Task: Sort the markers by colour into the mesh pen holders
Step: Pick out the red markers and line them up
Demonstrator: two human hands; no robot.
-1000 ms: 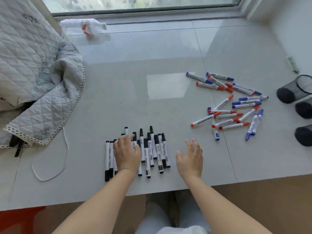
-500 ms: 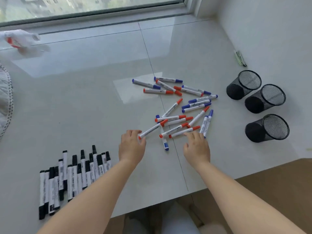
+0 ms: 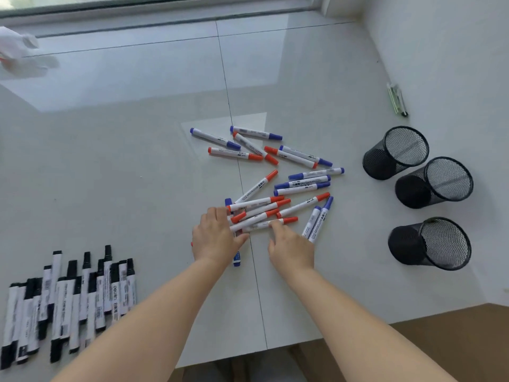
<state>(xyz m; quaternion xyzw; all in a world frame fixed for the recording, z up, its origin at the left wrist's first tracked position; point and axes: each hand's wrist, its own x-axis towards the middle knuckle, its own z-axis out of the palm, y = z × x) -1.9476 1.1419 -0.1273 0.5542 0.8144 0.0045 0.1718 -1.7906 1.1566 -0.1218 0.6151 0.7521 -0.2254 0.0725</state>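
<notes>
A loose pile of red-capped markers (image 3: 254, 204) and blue-capped markers (image 3: 303, 183) lies in the middle of the white sill. My left hand (image 3: 213, 238) rests on the near left ends of several red markers, fingers spread over them. My right hand (image 3: 290, 245) touches the nearest red marker (image 3: 278, 222) with its fingertips. A blue marker (image 3: 237, 257) lies partly hidden under my left hand. Several black-capped markers (image 3: 68, 299) lie in a row at the near left. Three empty black mesh pen holders (image 3: 396, 153) (image 3: 435, 181) (image 3: 429, 242) stand at the right.
A green-and-clear pen (image 3: 396, 99) lies by the right wall behind the holders. A white plastic bottle (image 3: 16, 48) lies at the far left near the window. The sill's front edge (image 3: 248, 354) runs just behind my forearms, with brown floor at the lower right.
Both hands left the black row and moved right to the red-and-blue pile; they now press on the near red markers, which have been pushed closer together.
</notes>
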